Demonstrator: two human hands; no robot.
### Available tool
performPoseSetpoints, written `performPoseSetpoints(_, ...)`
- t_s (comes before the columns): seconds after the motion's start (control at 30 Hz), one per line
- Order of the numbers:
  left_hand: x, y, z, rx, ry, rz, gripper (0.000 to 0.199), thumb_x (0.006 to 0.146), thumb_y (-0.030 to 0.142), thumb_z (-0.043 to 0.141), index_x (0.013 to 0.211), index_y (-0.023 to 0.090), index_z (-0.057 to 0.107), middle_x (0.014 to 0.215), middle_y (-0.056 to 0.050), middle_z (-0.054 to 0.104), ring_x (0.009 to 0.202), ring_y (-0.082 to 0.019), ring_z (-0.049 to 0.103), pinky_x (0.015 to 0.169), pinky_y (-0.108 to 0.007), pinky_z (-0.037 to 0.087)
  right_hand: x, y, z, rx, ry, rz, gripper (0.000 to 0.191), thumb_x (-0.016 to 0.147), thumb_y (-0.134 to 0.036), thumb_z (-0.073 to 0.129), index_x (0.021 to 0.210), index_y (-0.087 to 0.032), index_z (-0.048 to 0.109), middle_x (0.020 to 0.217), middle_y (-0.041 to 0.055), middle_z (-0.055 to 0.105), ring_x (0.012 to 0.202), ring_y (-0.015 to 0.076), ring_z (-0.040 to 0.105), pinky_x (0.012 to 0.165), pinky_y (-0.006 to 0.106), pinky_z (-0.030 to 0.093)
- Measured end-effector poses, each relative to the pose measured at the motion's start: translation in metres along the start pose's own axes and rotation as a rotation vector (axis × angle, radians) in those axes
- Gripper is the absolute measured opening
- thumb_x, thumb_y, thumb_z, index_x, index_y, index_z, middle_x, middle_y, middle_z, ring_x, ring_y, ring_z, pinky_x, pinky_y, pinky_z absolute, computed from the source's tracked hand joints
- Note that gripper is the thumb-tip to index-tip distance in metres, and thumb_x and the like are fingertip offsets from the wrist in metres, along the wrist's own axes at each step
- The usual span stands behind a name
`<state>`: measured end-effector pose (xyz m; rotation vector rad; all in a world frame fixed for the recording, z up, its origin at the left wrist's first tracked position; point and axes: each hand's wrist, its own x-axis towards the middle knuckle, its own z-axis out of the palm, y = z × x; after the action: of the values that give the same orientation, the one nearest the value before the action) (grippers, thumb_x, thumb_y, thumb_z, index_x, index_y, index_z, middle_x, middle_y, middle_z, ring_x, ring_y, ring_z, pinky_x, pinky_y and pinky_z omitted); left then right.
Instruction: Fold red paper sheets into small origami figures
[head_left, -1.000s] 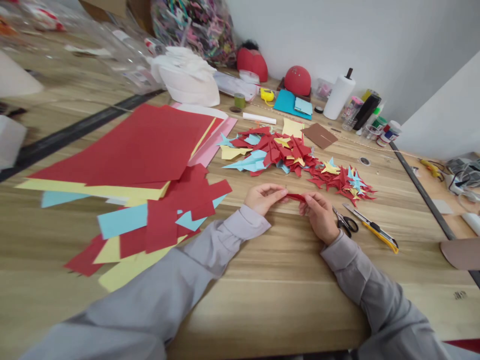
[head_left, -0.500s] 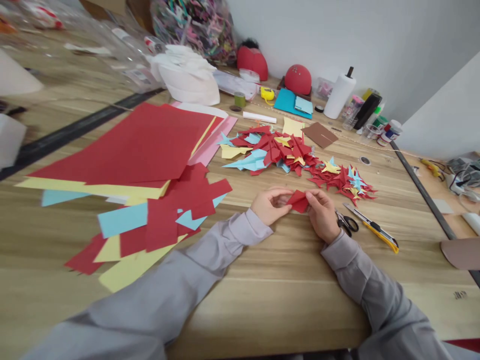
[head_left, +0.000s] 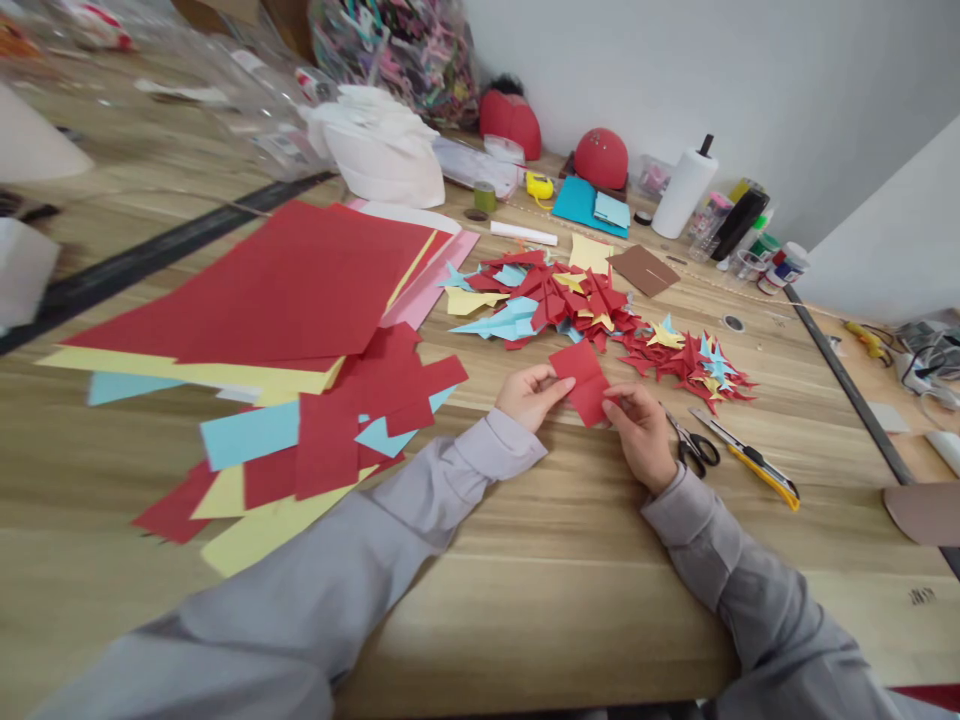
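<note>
A small sheet of red paper (head_left: 583, 381) with a crease across it is held up between my two hands, just above the table. My left hand (head_left: 531, 396) pinches its left edge, thumb on top. The fingers of my right hand (head_left: 637, 432) close on its lower right corner. Beyond the paper lies a heap of folded paper shapes (head_left: 551, 300) in red, blue and yellow. Farther right is a smaller pile of folded paper stars (head_left: 686, 357). Black scissors (head_left: 697, 448) lie beside my right hand, partly hidden by it, with a yellow box cutter (head_left: 756, 464) to their right.
Large red paper sheets (head_left: 285, 290) cover the left of the table, with cut paper pieces (head_left: 326, 445) in front. At the back stand a white paper stack (head_left: 386, 155), a red pincushion-like dome (head_left: 600, 158), a white bottle (head_left: 684, 190) and several small jars (head_left: 784, 268).
The red paper was folded over into a smaller shape and is now opened out into a larger creased piece. Both hands stay close to where they were.
</note>
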<state>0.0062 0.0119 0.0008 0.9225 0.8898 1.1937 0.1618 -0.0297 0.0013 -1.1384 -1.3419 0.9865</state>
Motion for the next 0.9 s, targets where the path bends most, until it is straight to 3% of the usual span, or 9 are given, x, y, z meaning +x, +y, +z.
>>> performPoseSetpoints(0.1,0.002,-0.001,-0.001,-0.031,0.013,-0.016,0.044,0.044,0.044,0.081,0.066,0.015,0.057,0.055,0.003,0.061,0.049,-0.011,0.056,0.052,-0.024,0.046,-0.002,-0.003,-0.001,-0.160,-0.057,-0.108,0.014,0.080,-0.030,0.057,0.091,-0.024,0.061,0.090,0.0038,0.056,0.079,0.0168,0.056,0.066,0.030,0.048)
performPoseSetpoints(0.17,0.002,-0.002,-0.001,-0.011,0.015,-0.007,0.045,0.044,0.040,0.081,0.070,0.015,0.054,0.055,0.003,0.062,0.049,-0.010,0.056,0.051,-0.022,0.044,-0.004,-0.008,0.000,-0.296,-0.135,-0.220,0.025,0.077,-0.025,0.058,0.102,-0.025,0.059,0.107,0.0068,0.053,0.101,0.0215,0.052,0.083,0.036,0.045)
performPoseSetpoints(0.23,0.002,-0.003,-0.001,0.000,0.013,-0.002,0.048,0.044,0.036,0.081,0.073,0.016,0.049,0.056,0.003,0.063,0.050,-0.010,0.057,0.052,-0.021,0.045,-0.007,-0.013,0.002,-0.416,-0.211,-0.287,0.038,0.073,-0.021,0.061,0.110,-0.024,0.055,0.115,0.0085,0.048,0.110,0.0238,0.047,0.093,0.041,0.040)
performPoseSetpoints(0.33,0.000,-0.001,0.000,-0.019,0.024,0.016,0.051,0.049,0.032,0.079,0.083,0.019,0.042,0.056,0.005,0.064,0.048,-0.011,0.058,0.051,-0.021,0.045,-0.008,-0.012,0.005,-0.510,-0.237,-0.335,0.044,0.069,-0.019,0.064,0.112,-0.024,0.052,0.114,0.0093,0.048,0.110,0.0243,0.046,0.095,0.042,0.040)
performPoseSetpoints(0.47,-0.004,0.002,0.002,-0.033,-0.035,0.080,0.056,0.059,0.030,0.072,0.103,0.022,0.039,0.053,0.007,0.061,0.042,-0.009,0.055,0.047,-0.019,0.041,-0.006,-0.007,0.007,-0.525,-0.174,-0.352,0.035,0.072,-0.019,0.063,0.105,-0.024,0.055,0.107,0.0087,0.051,0.104,0.0232,0.050,0.089,0.039,0.043)
performPoseSetpoints(0.57,-0.005,0.003,0.002,-0.029,-0.107,0.093,0.051,0.063,0.029,0.070,0.106,0.020,0.044,0.056,0.005,0.060,0.045,-0.010,0.055,0.048,-0.019,0.042,-0.005,-0.007,0.008,-0.490,-0.141,-0.323,0.026,0.073,-0.024,0.066,0.098,-0.023,0.058,0.100,0.0076,0.054,0.096,0.0219,0.053,0.083,0.037,0.045)
performPoseSetpoints(0.7,-0.006,0.001,0.003,-0.027,-0.145,0.132,0.054,0.063,0.027,0.071,0.111,0.019,0.048,0.079,-0.003,0.066,0.066,-0.015,0.064,0.060,-0.024,0.050,-0.005,-0.012,0.007,-0.408,-0.101,-0.270,0.016,0.078,-0.028,0.063,0.093,-0.022,0.060,0.099,0.0075,0.056,0.094,0.0197,0.055,0.081,0.034,0.047)
performPoseSetpoints(0.8,-0.007,-0.004,0.004,-0.008,-0.168,0.202,0.070,0.068,0.024,0.067,0.129,0.023,0.033,0.093,-0.005,0.065,0.071,-0.015,0.065,0.065,-0.026,0.053,-0.005,-0.013,0.006,-0.347,-0.081,-0.260,0.013,0.080,-0.029,0.061,0.091,-0.022,0.062,0.098,0.0065,0.059,0.095,0.0188,0.056,0.083,0.034,0.046)
performPoseSetpoints(0.9,-0.007,-0.009,0.001,0.095,-0.159,0.313,0.058,0.075,0.024,0.060,0.128,0.024,0.036,0.105,-0.007,0.062,0.070,-0.013,0.064,0.063,-0.025,0.053,-0.004,-0.011,0.005,-0.294,-0.072,-0.234,0.012,0.081,-0.029,0.059,0.090,-0.022,0.063,0.096,0.0055,0.061,0.093,0.0183,0.057,0.085,0.034,0.045)
